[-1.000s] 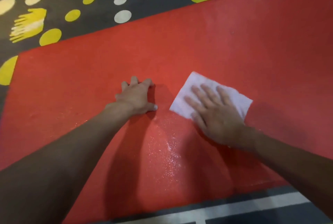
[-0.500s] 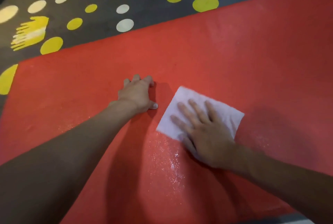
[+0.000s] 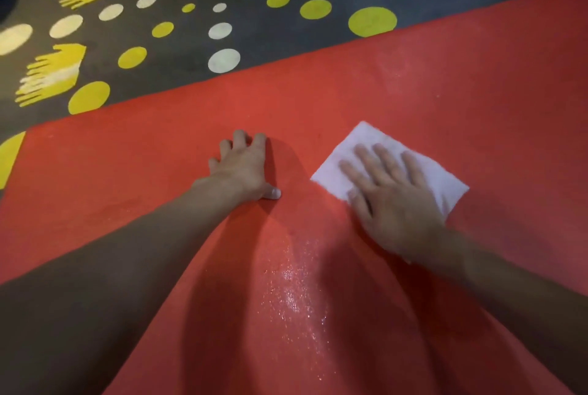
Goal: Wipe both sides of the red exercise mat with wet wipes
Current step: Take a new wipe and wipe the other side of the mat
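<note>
The red exercise mat (image 3: 445, 86) lies flat on the floor and fills most of the view. My right hand (image 3: 389, 200) presses flat, fingers spread, on a white wet wipe (image 3: 366, 137) right of the mat's middle. The wipe shows beyond my fingertips and past the hand's right side. My left hand (image 3: 243, 168) rests palm down on the bare mat to the left of the wipe, fingers apart, holding nothing. A glistening wet streak (image 3: 296, 293) runs down the mat between my forearms.
Beyond the mat's far edge is dark grey floor (image 3: 273, 41) painted with yellow and white dots and yellow hand-shaped marks (image 3: 51, 76). The mat's left corner sits near the left edge of the view.
My right hand has slid the wipe away from me and to the right, off the wet patch. My left hand has stayed planted in the same place.
</note>
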{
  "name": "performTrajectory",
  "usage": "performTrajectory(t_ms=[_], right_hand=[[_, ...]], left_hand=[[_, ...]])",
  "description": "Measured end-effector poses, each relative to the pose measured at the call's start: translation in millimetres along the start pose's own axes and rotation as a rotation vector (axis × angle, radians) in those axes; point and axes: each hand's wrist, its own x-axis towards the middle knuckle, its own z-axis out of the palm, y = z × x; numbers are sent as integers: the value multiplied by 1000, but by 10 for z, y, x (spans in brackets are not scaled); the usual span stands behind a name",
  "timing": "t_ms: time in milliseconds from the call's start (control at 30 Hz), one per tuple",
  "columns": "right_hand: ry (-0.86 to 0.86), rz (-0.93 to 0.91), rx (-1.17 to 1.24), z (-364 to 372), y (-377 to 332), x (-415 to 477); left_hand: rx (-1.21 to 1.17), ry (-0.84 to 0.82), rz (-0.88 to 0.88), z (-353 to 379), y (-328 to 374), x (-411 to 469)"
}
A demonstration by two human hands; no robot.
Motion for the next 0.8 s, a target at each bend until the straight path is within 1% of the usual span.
performTrajectory(t_ms=[33,67,100,167,200,233,267,333,367,400,433,500,533,567,600,667,700,733,767,800], right_hand=[[28,98,-4,5,-39,48],[27,127,-10,9,-134,32],[22,85,-16,23,-251,-9],[-49,-147,-14,34,-388,-109],[-83,-244,-10,9,-322,-78],[-75,-280,-16,-11,-210,34],[-61,-233,-19,-27,-100,171],[-4,25,3,-36,41,421],[32,129,-6,-15,2,472],[38,164,-19,-2,-106,469],[27,127,-17,11,-243,438],[-35,-111,-24,52,-392,319],[-59,-203,-23,31,-316,354],[-51,-221,-26,4,-182,467],[-35,-144,-23,-21,-51,619],[39,132,-11,-27,81,847],[79,203,-22,7,33,875],[75,194,-26,18,-87,846],[46,101,-22,42,-218,801],[-1,-44,-25,62,-303,732]], left_hand=[[11,-24,-4,-9,5,22],[26,-44,2,-26,10,30],[42,-52,11,-55,6,56],[67,-51,24,-112,-18,101],[76,-59,33,-127,-18,114],[82,-63,44,-136,-23,136],[78,-59,51,-125,-35,155],[45,-30,56,-104,-89,212],[23,-12,60,-95,-125,266],[-7,12,64,-88,-159,321],[-53,49,60,-85,-187,372],[-150,176,21,-36,-201,431],[-167,235,-6,22,-182,436],[-156,280,-18,107,-154,423],[-141,313,-18,219,-135,393],[-134,347,-11,401,-116,350],[-124,350,-13,451,-116,359],[-113,351,-16,472,-118,364],[-108,353,-22,476,-130,387],[-101,360,-23,475,-140,404]])
